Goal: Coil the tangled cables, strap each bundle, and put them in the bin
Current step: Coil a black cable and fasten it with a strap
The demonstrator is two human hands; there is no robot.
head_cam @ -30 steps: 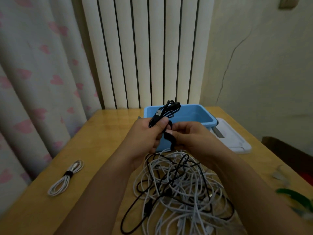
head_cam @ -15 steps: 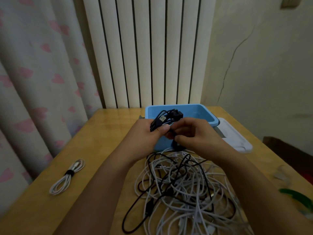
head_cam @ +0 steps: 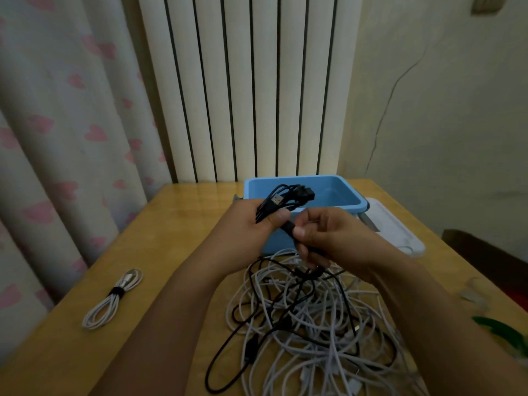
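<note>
While the blue bin (head_cam: 351, 208) is standing at the far edge of the wooden table (head_cam: 177, 224), one white bundle (head_cam: 113, 300), already strapped, is lying well to the left of the bin and nearer the viewer. Just in front of the bin, the left hand (head_cam: 248, 224) is gripping the coiled black cable (head_cam: 281, 200), fingers curled round the loops, and the free USB plug is sticking up over the bin's near rim. Beside it, the right hand (head_cam: 328, 235) is pinching a black strap (head_cam: 290, 227) between thumb and fingers; whether the strap is fully closed cannot be told. Below both hands, in front of the bin, the tangled pile (head_cam: 308, 324) of white and black leads is lying loose. Judged risks: if the left grip is slackening before the strap is closing, the loops are likely springing apart. A black lead is running down from the right hand into the pile, so lifting the bundle toward the bin is probably dragging the tangle along.
</note>
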